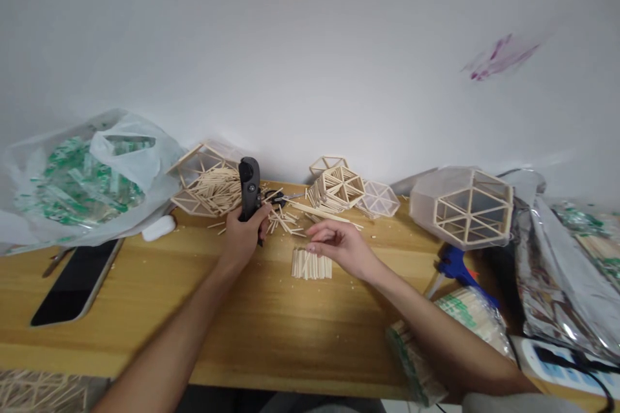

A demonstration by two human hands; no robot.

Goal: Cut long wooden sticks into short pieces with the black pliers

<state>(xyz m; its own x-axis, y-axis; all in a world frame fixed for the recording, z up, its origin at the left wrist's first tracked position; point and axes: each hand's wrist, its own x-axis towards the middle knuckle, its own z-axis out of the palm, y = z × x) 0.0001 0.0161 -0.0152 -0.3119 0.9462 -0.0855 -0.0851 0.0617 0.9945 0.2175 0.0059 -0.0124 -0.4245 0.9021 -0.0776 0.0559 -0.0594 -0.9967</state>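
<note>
My left hand (245, 232) is wrapped round a black hand tool (250, 188) with screws in its side, held upright above the table; its working end is too hidden to tell its kind. My right hand (339, 246) hovers to the right of it, thumb and fingers curled towards each other; whatever lies at the fingertips is too small to make out. Just below those fingertips a row of short wooden sticks (312, 266) lies side by side. Behind the hands are scissors (276, 198), loose sticks (285, 224) and a stack of wheel-like stick frames (341, 187).
A plastic bag of wrappers (97, 174), a phone (77, 284) and a white case (159, 228) are at left. A stick-filled lantern-like frame (194, 168) leans behind. At right stand another frame (462, 206), a blue glue gun (458, 266), packed sticks (477, 316) and a power strip (566, 364).
</note>
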